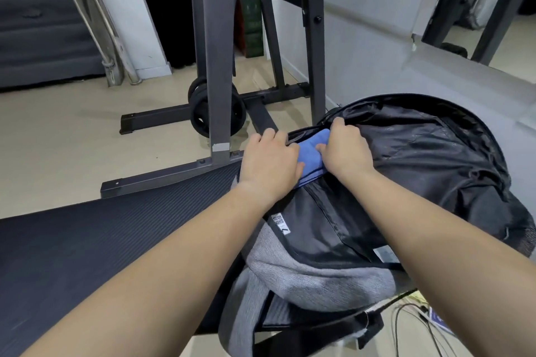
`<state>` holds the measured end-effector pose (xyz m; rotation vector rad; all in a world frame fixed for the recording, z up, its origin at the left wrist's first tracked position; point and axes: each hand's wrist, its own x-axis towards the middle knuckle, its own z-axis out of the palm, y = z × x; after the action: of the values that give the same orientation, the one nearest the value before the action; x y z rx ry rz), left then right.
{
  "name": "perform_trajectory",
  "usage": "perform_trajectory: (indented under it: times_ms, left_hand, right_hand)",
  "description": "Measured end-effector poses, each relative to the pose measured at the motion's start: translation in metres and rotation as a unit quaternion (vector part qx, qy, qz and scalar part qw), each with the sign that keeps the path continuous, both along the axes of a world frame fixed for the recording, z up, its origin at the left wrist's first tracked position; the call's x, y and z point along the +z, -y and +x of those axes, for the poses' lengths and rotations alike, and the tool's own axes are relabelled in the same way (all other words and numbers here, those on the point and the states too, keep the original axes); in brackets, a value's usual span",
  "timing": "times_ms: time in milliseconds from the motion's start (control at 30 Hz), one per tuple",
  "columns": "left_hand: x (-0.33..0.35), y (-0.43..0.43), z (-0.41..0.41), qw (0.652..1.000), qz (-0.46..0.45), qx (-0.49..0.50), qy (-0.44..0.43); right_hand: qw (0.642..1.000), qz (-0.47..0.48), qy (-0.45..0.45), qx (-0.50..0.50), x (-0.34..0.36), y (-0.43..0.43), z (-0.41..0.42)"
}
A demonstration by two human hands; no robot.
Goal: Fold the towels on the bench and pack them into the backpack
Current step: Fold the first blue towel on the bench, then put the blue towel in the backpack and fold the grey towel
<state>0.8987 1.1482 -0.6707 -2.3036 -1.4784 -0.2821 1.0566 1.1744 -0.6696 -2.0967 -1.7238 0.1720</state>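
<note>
A black backpack [420, 159] lies open on the right end of the dark ribbed bench [101, 240], its flap thrown back to the right. A folded blue towel [311, 153] sits in the top of its main compartment, mostly hidden by my hands. My left hand [269, 162] presses down on the towel's left side, fingers curled over the bag's edge. My right hand [343, 148] grips the towel's right side beside the bag's inner lining. A grey towel [304, 272] hangs out of the backpack's near end.
A dark steel weight rack [214, 38] stands just beyond the bench, with black weight plates [203, 113] on its base. A mirror [493, 9] leans on the right wall. Cables [420, 324] lie on the floor at lower right. Beige floor spreads to the left.
</note>
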Motion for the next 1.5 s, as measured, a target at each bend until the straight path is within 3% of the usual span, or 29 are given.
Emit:
perform_trajectory:
  times_ms: [100,200,267,400,600,700,1000,1500]
  left_hand:
    - [0.000,-0.003,-0.002,0.999,-0.040,0.007,-0.009]
    - [0.004,-0.006,0.000,0.999,-0.040,-0.009,-0.006]
    - [0.002,-0.005,0.005,0.998,-0.051,-0.026,-0.016]
    - [-0.002,-0.004,0.006,0.992,-0.128,-0.004,0.015]
    - [0.010,0.004,-0.001,0.974,-0.225,-0.001,0.032]
    - [0.030,0.017,-0.007,0.964,-0.262,-0.002,0.050]
    - [0.081,0.091,-0.067,0.966,-0.230,0.052,0.110]
    - [0.091,0.226,-0.264,0.939,-0.221,0.225,0.137]
  right_hand:
    - [0.999,0.003,0.034,0.001,-0.002,0.000,-0.001]
    - [0.974,0.076,0.202,0.061,-0.005,0.002,-0.001]
    - [0.954,0.082,0.258,0.125,-0.008,0.002,0.002]
    - [0.972,-0.039,0.157,0.169,-0.011,0.002,0.015]
    - [0.961,-0.163,0.113,0.195,0.007,0.016,0.016]
    - [0.966,-0.132,0.105,0.194,0.023,0.028,0.013]
    - [0.970,-0.112,0.084,0.201,0.075,0.091,-0.025]
    - [0.916,-0.093,0.114,0.374,0.105,0.183,-0.214]
